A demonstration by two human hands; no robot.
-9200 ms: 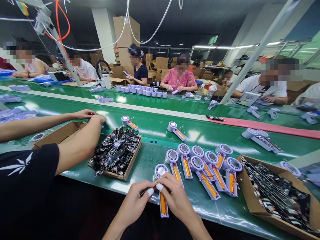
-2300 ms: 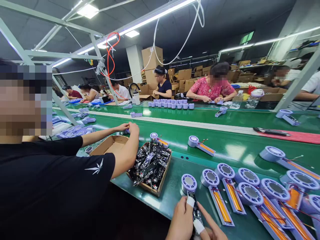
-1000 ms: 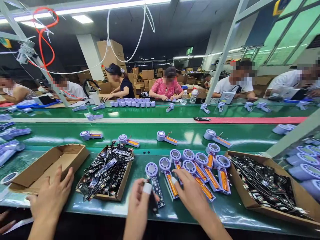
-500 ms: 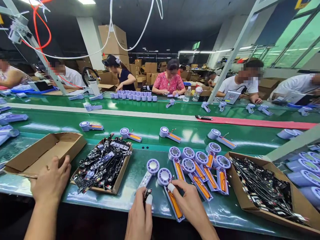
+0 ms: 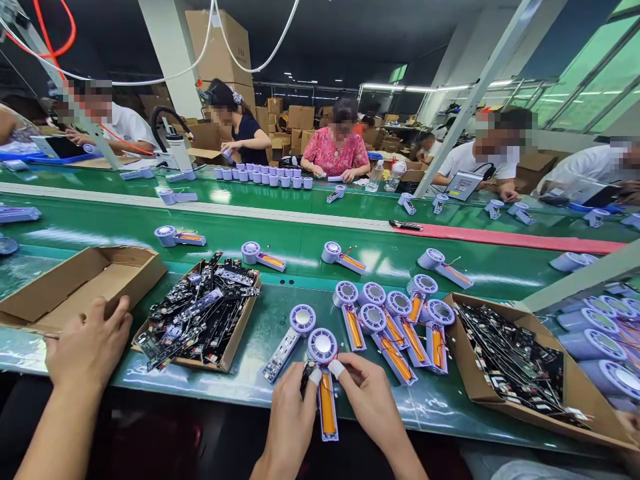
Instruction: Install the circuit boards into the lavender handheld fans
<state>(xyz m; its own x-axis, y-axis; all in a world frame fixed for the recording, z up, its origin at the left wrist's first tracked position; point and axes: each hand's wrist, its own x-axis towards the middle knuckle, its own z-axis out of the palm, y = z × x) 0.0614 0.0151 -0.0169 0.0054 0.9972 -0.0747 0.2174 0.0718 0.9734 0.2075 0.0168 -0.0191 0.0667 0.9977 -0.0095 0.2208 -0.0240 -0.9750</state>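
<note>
My left hand, a white cot on its thumb, pinches a small black circuit board by the head of a lilac handheld fan. The fan lies on the green conveyor belt with an orange battery in its handle. My right hand, also with a white cot, sits just right of the fan's thin red wires. My fingers partly hide the wires. Just up and left, a second fan has a black board in its handle.
Several lilac fans with orange batteries lie to the right. Cardboard boxes of black boards flank them. A co-worker's hand rests near a flat cardboard tray. Workers sit across the belt.
My hands have come together at the fan's head, with the black board now over the handle's top. My head has turned slightly, shifting the whole scene.
</note>
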